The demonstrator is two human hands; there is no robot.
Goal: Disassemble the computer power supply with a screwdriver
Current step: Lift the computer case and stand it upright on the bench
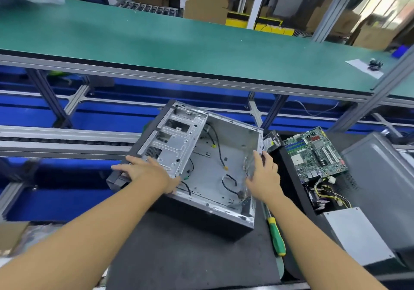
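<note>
Green-topped conveyor line (156, 43) runs across the bkgd. Nearer, a dark-matted counter (179, 256) carries the work. Far left, a bit of cardboard (11, 233) pokes in at the edge.

Left hand (145, 173) lies palm-down on the front-left corner of a stripped PC case (235, 137), fingers spread and nearly straight, pressing rather than gripping. Case sits skewed on the counter, open side up, w/ nothing inside but the drive cage (177, 137) and a few loose black cables (229, 176). Right hand (264, 177) is flat against the case's right wall, fingers straight, thumb apart, nothing curled round anything. So the case is held between two open palms.

Just right of that wrist, a green/yellow screwdriver (276, 236) lies on the counter beside the case, untouched. Beyond it an HDD (272, 143) leans near the case's far-right corner. Further right, a mobo (315, 153) rests on a dark panel (291, 177). The PSU (356, 233), a silver box w/ a yellow/black wire bundle (324, 188), sits at the near end of that panel, well apart from both hands. Grey case (380, 166) stands at far right.

Risks, as a guess:
- A palms-only hold could slip, esp. if the case gets lifted or swung.
- Raw sheet-metal rims may cut fingers.
- Shoving the case rightward could knock the HDD or roll the screwdriver off the near edge.
- Dangling cables may snag.
- PSU looks not yet opened, and caps inside may hold charge.
</note>
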